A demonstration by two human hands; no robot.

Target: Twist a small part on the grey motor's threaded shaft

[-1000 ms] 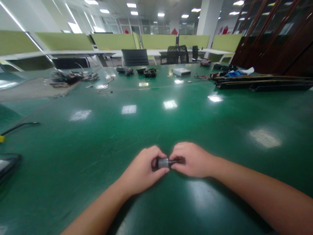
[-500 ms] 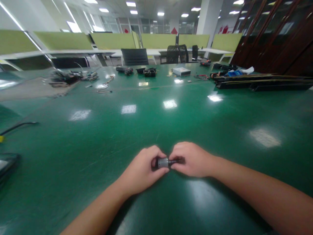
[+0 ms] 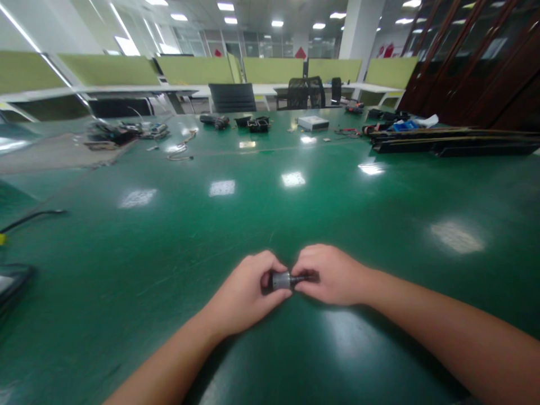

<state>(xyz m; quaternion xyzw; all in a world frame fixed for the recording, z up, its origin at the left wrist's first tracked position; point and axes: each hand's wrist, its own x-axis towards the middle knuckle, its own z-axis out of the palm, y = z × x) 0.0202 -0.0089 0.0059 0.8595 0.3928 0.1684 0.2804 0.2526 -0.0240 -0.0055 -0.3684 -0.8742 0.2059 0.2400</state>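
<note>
Close to the near edge, my left hand [image 3: 248,292] wraps thumb and fingers around a short grey metal cylinder [image 3: 281,280] with small dark holes in its side. From its right end a thin, dark, ridged shaft [image 3: 298,279] points into my right hand [image 3: 327,275], whose thumb and fingers close around it. The piece lies sideways, low over the green table [image 3: 270,219]. Fingers hide its left end and part of the shaft's right end. The fingertips of both hands nearly meet where shaft and cylinder join.
Far off stand a white box [image 3: 313,123], black parts [image 3: 255,124] and a cordless tool [image 3: 215,121]. Long black strips [image 3: 455,142] lie at the right back. Circuit boards [image 3: 122,134] and a pale cable [image 3: 181,151] are at the left back; a dark-edged device [image 3: 14,284] sits at left.
</note>
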